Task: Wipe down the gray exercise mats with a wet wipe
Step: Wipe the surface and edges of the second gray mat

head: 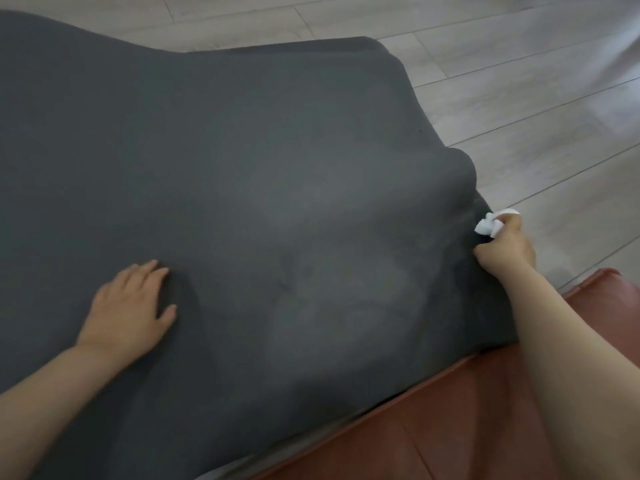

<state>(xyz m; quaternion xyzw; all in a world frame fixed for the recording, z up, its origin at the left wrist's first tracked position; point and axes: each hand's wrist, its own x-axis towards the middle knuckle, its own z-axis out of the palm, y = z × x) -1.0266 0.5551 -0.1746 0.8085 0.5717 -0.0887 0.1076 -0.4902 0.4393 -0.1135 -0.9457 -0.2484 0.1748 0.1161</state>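
Note:
A large dark gray exercise mat fills most of the view and bulges up in the middle. My left hand lies flat on it at the lower left, fingers spread. My right hand is at the mat's right edge, closed around a crumpled white wet wipe that sticks out above the fingers. The thumb side of this hand also pinches the mat's edge. A lighter streaked patch shows on the mat between my hands.
A reddish-brown leather surface lies under the mat's near right corner. Pale wood-plank floor runs along the back and right side.

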